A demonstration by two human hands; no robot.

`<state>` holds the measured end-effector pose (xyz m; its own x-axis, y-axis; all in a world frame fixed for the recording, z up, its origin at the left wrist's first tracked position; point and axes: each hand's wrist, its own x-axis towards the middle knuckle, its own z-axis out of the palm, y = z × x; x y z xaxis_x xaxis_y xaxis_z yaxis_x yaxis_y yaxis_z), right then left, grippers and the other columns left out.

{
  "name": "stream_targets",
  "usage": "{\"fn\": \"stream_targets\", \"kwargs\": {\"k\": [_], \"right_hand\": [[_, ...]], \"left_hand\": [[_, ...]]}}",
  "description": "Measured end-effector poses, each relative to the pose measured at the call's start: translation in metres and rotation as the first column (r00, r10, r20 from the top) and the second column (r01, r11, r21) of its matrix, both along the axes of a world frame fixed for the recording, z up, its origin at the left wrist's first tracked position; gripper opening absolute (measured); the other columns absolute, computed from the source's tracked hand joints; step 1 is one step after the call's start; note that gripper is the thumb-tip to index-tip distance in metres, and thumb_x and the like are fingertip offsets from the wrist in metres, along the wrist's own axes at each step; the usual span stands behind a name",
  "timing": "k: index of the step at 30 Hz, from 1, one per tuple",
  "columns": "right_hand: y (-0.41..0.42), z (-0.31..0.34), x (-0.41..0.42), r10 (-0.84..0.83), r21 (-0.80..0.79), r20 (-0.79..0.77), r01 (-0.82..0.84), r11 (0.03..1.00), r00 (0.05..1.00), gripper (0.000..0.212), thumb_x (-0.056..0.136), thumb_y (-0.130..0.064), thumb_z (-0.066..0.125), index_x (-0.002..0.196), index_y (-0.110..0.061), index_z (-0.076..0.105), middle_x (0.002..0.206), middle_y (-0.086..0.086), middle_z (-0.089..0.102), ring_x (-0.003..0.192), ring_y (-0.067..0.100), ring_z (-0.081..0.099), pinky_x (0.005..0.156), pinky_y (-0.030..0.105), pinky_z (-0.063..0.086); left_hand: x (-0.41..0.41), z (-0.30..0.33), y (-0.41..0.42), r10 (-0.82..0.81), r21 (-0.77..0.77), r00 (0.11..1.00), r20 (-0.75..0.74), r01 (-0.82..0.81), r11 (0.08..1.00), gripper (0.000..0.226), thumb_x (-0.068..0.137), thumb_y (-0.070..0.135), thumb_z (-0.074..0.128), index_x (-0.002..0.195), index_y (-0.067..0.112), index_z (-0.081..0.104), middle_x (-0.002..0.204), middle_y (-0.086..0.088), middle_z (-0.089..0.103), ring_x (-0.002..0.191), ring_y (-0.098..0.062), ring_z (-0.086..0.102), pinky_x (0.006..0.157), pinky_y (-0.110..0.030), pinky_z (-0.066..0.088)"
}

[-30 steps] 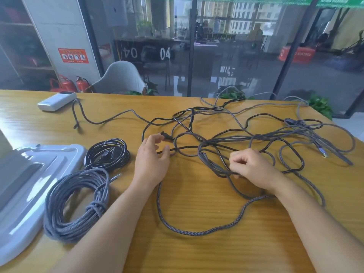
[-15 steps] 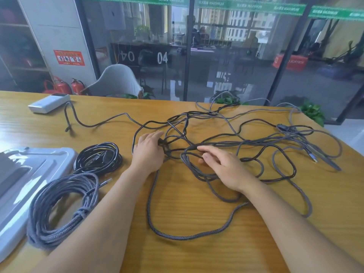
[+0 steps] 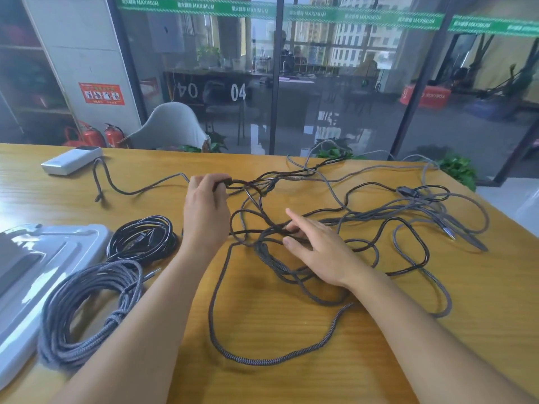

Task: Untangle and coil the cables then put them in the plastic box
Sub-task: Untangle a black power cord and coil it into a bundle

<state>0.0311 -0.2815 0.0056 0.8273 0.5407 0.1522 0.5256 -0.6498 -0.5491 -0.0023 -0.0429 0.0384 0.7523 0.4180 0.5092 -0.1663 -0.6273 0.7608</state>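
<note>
Two coils done beside the left forearm, still untangling: left hand (image 3: 205, 211) pinching a black cable (image 3: 388, 185) end, right hand (image 3: 318, 252) open, pressing the tangle (image 3: 364, 228); next, drawing that end free leftward.

The single head camera looked forward and down from the person's head, close over the wooden table (image 3: 306, 330), facing the glass wall (image 3: 335, 83) beyond.
</note>
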Motion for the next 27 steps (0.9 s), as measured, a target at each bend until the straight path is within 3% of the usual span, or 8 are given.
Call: {"fn": "stream_targets", "kwargs": {"k": [5, 8, 11, 14, 17, 20, 24, 27], "right_hand": [[0.008, 0.009, -0.014, 0.044, -0.059, 0.057, -0.041, 0.997, 0.997, 0.058, 0.109, -0.050, 0.041, 0.163, -0.033, 0.030, 0.133, -0.020, 0.056, 0.119, 0.005, 0.051, 0.103, 0.030, 0.042], [0.013, 0.009, -0.009, -0.042, 0.064, 0.047, 0.039, 0.997, 0.998, 0.052, 0.112, -0.043, 0.038, 0.161, -0.030, 0.030, 0.126, -0.018, 0.067, 0.095, 0.006, 0.065, 0.081, 0.028, 0.051], [0.020, 0.009, -0.003, -0.155, 0.183, 0.078, 0.138, 0.973, 0.985, 0.065, 0.111, -0.036, 0.046, 0.165, -0.033, 0.012, 0.102, -0.013, 0.076, 0.062, 0.010, 0.063, 0.056, 0.028, 0.050], [0.026, 0.006, -0.001, -0.175, 0.152, 0.211, 0.145, 0.978, 0.962, 0.083, 0.106, -0.036, 0.058, 0.165, -0.042, 0.000, 0.091, -0.013, 0.070, 0.068, 0.005, 0.062, 0.065, 0.027, 0.054], [0.028, 0.006, 0.005, -0.179, 0.085, 0.311, 0.160, 0.983, 0.934, 0.075, 0.104, -0.038, 0.060, 0.163, -0.047, 0.015, 0.099, -0.014, 0.057, 0.073, 0.004, 0.056, 0.069, 0.034, 0.057], [0.028, 0.008, 0.005, -0.170, 0.074, 0.346, 0.154, 0.985, 0.923, 0.066, 0.103, -0.028, 0.062, 0.159, -0.044, 0.031, 0.100, -0.010, 0.051, 0.075, 0.010, 0.055, 0.067, 0.035, 0.055], [0.024, 0.013, 0.007, -0.164, 0.088, 0.406, 0.140, 0.986, 0.899, 0.034, 0.100, -0.024, 0.065, 0.131, -0.034, 0.057, 0.117, -0.009, 0.050, 0.088, 0.014, 0.057, 0.061, 0.030, 0.050], [0.019, 0.012, 0.010, -0.129, 0.113, 0.401, 0.091, 0.989, 0.907, 0.012, 0.100, -0.027, 0.067, 0.108, -0.029, 0.058, 0.119, -0.015, 0.055, 0.093, 0.010, 0.056, 0.064, 0.025, 0.044]], "left_hand": [[-0.023, 0.028, -0.013, -0.138, -0.095, 0.972, 0.191, 0.159, 0.983, 0.027, 0.109, 0.008, 0.045, 0.125, 0.016, 0.066, 0.113, -0.007, 0.065, 0.091, -0.001, 0.065, 0.083, -0.011, 0.049], [-0.035, 0.037, -0.017, -0.259, -0.132, 0.946, 0.196, 0.288, 0.949, 0.028, 0.110, 0.008, 0.046, 0.125, 0.015, 0.067, 0.108, -0.008, 0.069, 0.095, -0.011, 0.069, 0.091, -0.028, 0.056], [-0.046, 0.038, -0.019, -0.434, -0.094, 0.898, 0.073, 0.440, 0.893, 0.027, 0.109, 0.010, 0.050, 0.126, 0.019, 0.069, 0.095, 0.000, 0.073, 0.095, -0.016, 0.072, 0.094, -0.038, 0.058], [-0.055, 0.033, -0.018, -0.580, -0.091, 0.812, -0.059, 0.574, 0.813, 0.025, 0.106, 0.012, 0.056, 0.124, 0.022, 0.072, 0.090, -0.003, 0.075, 0.091, -0.016, 0.072, 0.089, -0.036, 0.058], [-0.059, 0.032, -0.017, -0.675, -0.171, 0.729, -0.112, 0.655, 0.736, 0.024, 0.103, 0.017, 0.061, 0.123, 0.021, 0.074, 0.088, 0.004, 0.074, 0.096, -0.025, 0.072, 0.090, -0.045, 0.058], [-0.058, 0.033, -0.018, -0.734, -0.234, 0.666, -0.129, 0.699, 0.676, 0.026, 0.099, 0.023, 0.062, 0.121, 0.020, 0.074, 0.090, 0.010, 0.076, 0.099, -0.020, 0.071, 0.091, -0.030, 0.057], [-0.055, 0.027, -0.021, -0.717, -0.240, 0.689, -0.106, 0.682, 0.691, 0.020, 0.101, 0.021, 0.064, 0.115, 0.019, 0.077, 0.099, 0.001, 0.076, 0.093, -0.016, 0.068, 0.086, -0.022, 0.053], [-0.051, 0.021, -0.026, -0.649, -0.258, 0.760, -0.040, 0.620, 0.741, 0.017, 0.103, 0.021, 0.062, 0.111, 0.019, 0.077, 0.097, 0.001, 0.076, 0.090, -0.014, 0.067, 0.081, -0.021, 0.052]]}}
